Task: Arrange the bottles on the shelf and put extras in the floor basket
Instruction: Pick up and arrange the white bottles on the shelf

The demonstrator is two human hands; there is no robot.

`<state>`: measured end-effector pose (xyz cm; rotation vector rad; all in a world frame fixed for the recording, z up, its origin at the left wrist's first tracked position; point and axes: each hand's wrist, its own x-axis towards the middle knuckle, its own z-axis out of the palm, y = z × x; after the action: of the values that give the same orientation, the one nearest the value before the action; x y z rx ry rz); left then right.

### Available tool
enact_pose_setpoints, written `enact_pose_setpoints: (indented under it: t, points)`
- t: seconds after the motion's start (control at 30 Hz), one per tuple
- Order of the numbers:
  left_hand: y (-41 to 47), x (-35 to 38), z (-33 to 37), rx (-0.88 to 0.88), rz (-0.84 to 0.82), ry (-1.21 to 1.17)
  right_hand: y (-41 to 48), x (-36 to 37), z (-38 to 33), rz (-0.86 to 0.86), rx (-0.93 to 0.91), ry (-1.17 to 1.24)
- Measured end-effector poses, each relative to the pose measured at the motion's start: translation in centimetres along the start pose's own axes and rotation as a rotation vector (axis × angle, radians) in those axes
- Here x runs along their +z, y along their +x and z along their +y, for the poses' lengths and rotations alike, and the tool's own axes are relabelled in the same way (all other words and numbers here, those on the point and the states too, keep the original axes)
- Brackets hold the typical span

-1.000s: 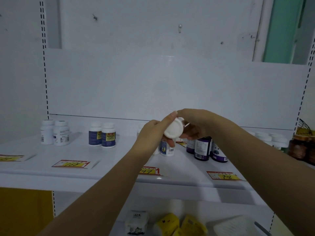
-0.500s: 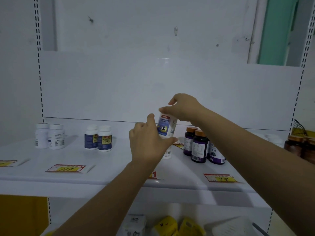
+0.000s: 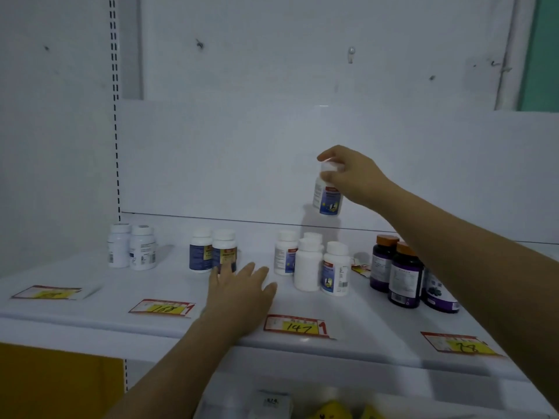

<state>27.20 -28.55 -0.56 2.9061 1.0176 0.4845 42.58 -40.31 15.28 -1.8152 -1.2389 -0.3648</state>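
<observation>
Moved: left hand (image 3: 240,293) has come off the white bottle (image 3: 328,198) and is down at the shelf (image 3: 90,309), fingers straight and spread, holding nothing, just short of the blue-labelled pair (image 3: 213,252). Right hand (image 3: 355,179) alone pinches the white bottle by its cap, raised above the white cluster (image 3: 310,261), probably choosing its slot. Dark bottles (image 3: 399,270) at right. Price tags (image 3: 298,326) along the near edge; white back panel (image 3: 242,161).

The raised bottle (image 3: 328,196), white with a blue label, hangs upright at 12 o'clock of four white bottles (image 3: 308,267) on the shelf (image 3: 90,309). Dark bottles (image 3: 405,276) stand at their 3 o'clock, two pairs (image 3: 213,254) at 9.
</observation>
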Motion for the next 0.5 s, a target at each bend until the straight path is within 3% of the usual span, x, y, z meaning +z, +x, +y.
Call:
enact_pose_setpoints:
  t: [0.27,0.5]
  points:
    - [1.5,1.8,-0.7,0.153,-0.124,0.009,1.4,2.5,4.6,-0.047,0.115,-0.094]
    - [1.6,2.0,-0.8,0.144,-0.153,-0.012,0.9,3.9,8.0,-0.174,0.21,-0.173]
